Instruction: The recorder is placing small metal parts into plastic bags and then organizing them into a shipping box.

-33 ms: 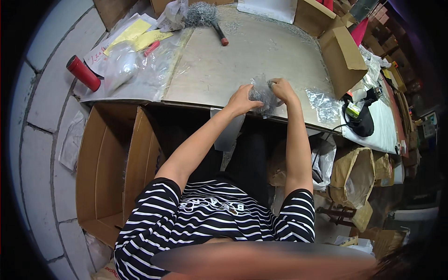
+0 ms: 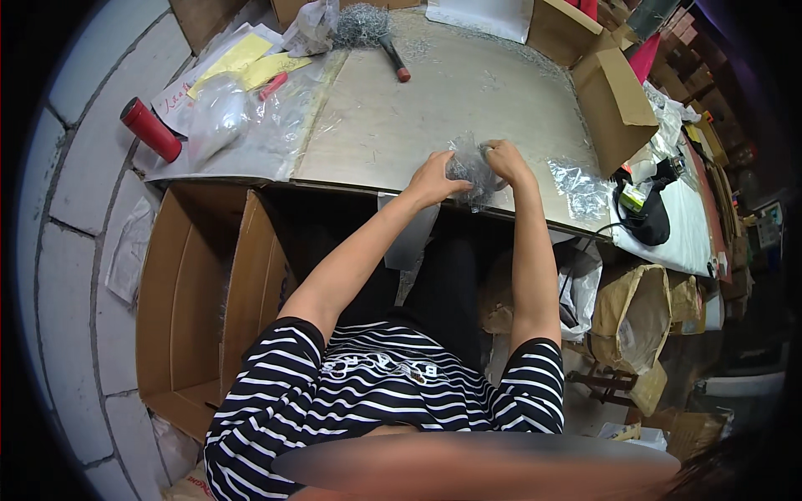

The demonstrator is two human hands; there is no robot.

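Note:
At the front edge of the table (image 2: pixel 401 113), a small clear plastic bag (image 2: pixel 473 174) bulges with thin grey metal pieces, too fine to name. My left hand (image 2: pixel 434 179) curves round the bag's left side, thumb toward me and fingers on the far side. On the other side, my right hand (image 2: pixel 506 162) has its fingers curled in and grips the bag's upper right edge; some fingertips are hidden. Flat clear plastic bags (image 2: pixel 579 189) lie to the right of my right hand.
Toward the back sit a heap of thin metal pieces (image 2: pixel 361 27) and a dark, red-tipped stick (image 2: pixel 395 60). An open cardboard box (image 2: pixel 614 96) borders the right side. A red flask (image 2: pixel 150 130) stands far left; a tall carton (image 2: pixel 188 292) is below the table.

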